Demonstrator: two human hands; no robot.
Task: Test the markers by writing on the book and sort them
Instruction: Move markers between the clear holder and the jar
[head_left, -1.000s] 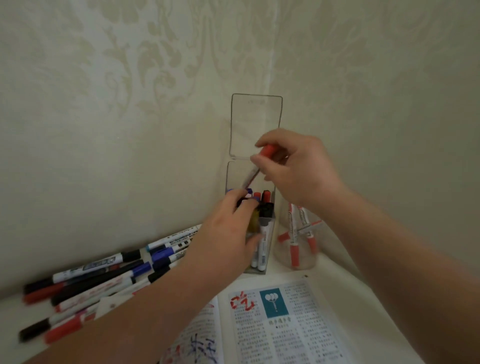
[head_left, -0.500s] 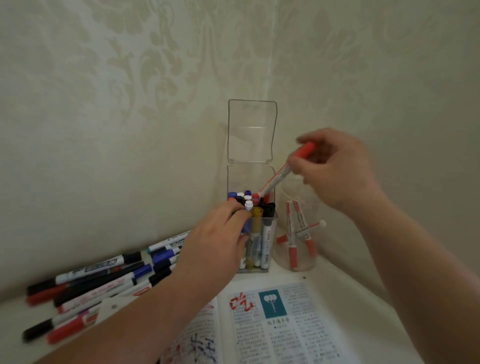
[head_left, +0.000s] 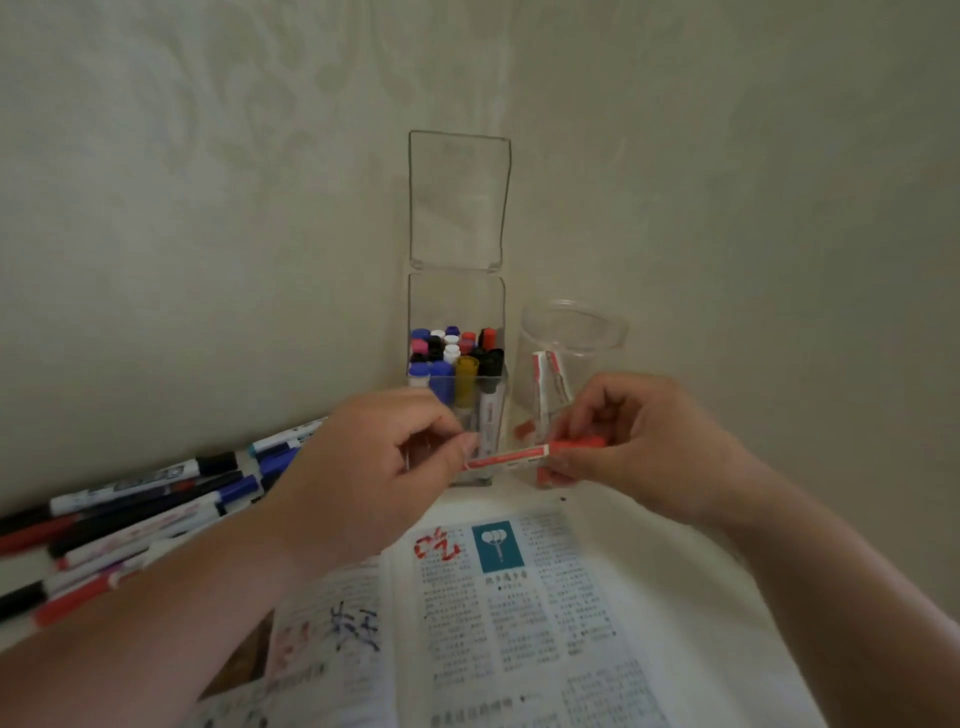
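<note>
I held the red marker (head_left: 511, 456) level, just above the far edge of the open book (head_left: 524, 639) and in front of the clear box (head_left: 456, 306). My left hand (head_left: 363, 483) had its grip pinched on the white barrel end, thumb and forefinger closed around it. My right hand (head_left: 649, 447) had its grip curled round the red cap (head_left: 576, 445). As far as I could see the cap sat on the barrel, so I judged the step in hand was uncapping for the test.

To do it well I needed 1 straight pull along the marker's own line, with the right hand drawing away and the left holding firm. A twist or bend would risk a jerk when the cap let go. My right knuckles were close to the round cup (head_left: 571, 332), which looked light enough to tip with the few red markers inside it. The box, lid (head_left: 457, 197) up and packed with capped markers, stood just behind my left fingers.

It seemed best to hold the cap in my right grip and not drop it among the loose markers (head_left: 145, 499) lying on the desk (head_left: 660, 551) to my left. Then the tip should go to bare paper, away from the red scribble (head_left: 436, 548) at the page top, so a faint line would show. Which container suited this marker I could not tell until it wrote.
</note>
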